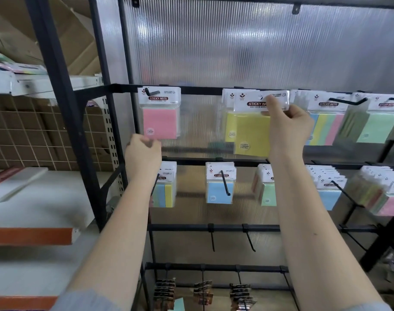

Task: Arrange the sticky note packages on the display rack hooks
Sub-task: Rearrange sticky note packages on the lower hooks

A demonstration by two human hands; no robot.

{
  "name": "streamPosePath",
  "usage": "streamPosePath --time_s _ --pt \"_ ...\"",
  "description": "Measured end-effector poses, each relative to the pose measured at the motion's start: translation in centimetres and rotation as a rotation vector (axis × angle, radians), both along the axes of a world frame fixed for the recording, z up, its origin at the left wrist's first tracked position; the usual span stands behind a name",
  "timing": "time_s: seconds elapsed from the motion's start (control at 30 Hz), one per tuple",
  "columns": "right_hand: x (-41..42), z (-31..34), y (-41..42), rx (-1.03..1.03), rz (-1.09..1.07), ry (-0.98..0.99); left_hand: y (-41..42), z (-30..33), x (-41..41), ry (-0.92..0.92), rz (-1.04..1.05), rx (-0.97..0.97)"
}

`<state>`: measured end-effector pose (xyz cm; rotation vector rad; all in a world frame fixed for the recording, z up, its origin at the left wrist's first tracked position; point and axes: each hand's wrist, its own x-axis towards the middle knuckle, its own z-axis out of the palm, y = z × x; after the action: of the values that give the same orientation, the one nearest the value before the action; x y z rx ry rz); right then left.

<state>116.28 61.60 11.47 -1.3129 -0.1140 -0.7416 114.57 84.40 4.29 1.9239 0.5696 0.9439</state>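
Observation:
My right hand (285, 122) pinches the white header of a yellow sticky note package (252, 133) at the top rail's second hook, in front of other yellow packages hanging there. A pink sticky note package (160, 123) hangs on the top rail's left hook (151, 92). My left hand (143, 151) is curled just below the pink package's lower edge; whether it touches the package is unclear. More packages hang to the right on the top rail (326, 124) and along the second rail (219, 187).
Two bare hooks (249, 240) stick out from the third rail. Dark carded goods (202, 290) hang on the bottom rail. A black rack post (59, 90) and white shelves (34, 198) stand at left. A ribbed translucent panel (236, 46) backs the rack.

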Motion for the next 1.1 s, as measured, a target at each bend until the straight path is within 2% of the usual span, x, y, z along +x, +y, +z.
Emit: streamPosePath --time_s 0.17,0.27,0.63,0.83,1.1 --pt "0.1 0.0 -0.3 -0.014 -0.020 0.024 -0.2 -4.9 -2.2 0.236 -0.101 0.062" --pt "0.5 -0.1 -0.6 -0.027 -0.023 0.028 0.1 -6.5 -2.6 0.285 -0.150 0.029" --pt "6.6 -0.3 0.9 -0.013 0.019 0.151 0.5 -7.1 -2.9 0.280 -0.149 0.034" --pt "9.4 0.0 1.5 -0.051 -0.027 0.234 0.5 -7.0 -3.0 0.273 -0.153 0.035" --pt "8.4 -2.4 1.4 0.034 -0.165 0.163 0.6 -6.7 -2.9 0.288 -0.117 0.049"
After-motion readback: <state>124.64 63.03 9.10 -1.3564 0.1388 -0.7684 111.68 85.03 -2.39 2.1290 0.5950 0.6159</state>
